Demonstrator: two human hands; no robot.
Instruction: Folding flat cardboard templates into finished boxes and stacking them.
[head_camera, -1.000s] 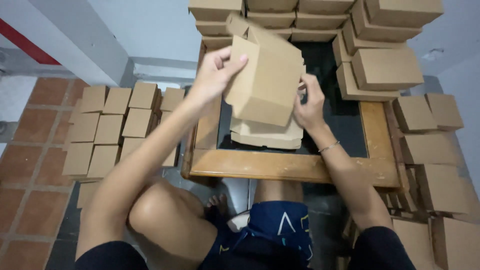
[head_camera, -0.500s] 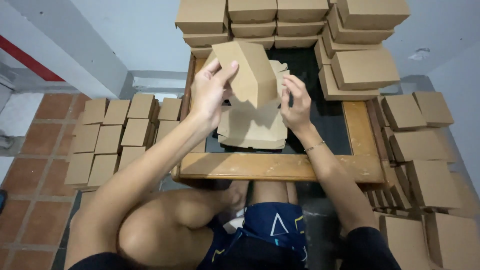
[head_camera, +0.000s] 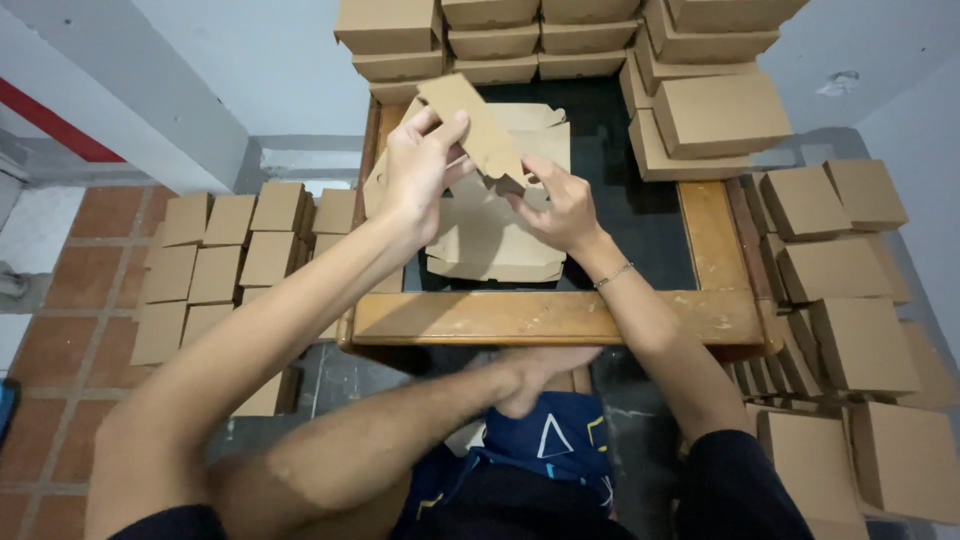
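Note:
Both of my hands hold one brown cardboard box blank (head_camera: 480, 130) that is partly folded, raised above a small table. My left hand (head_camera: 418, 170) grips its left side, with fingers over the top flap. My right hand (head_camera: 560, 205) pinches its lower right edge. Under it lies a stack of flat, unfolded cardboard blanks (head_camera: 495, 240) on the table's dark top. The table has a wooden frame (head_camera: 550, 315) just in front of my knees.
Folded brown boxes are stacked at the back of the table (head_camera: 500, 40) and at its back right (head_camera: 715, 115). More folded boxes lie in rows on the tiled floor to the left (head_camera: 215, 265) and are piled on the right (head_camera: 850, 300).
The box blank has been turned and folded narrower, and it now sits lower between my hands. The camera has tilted, so the table appears lower in view.

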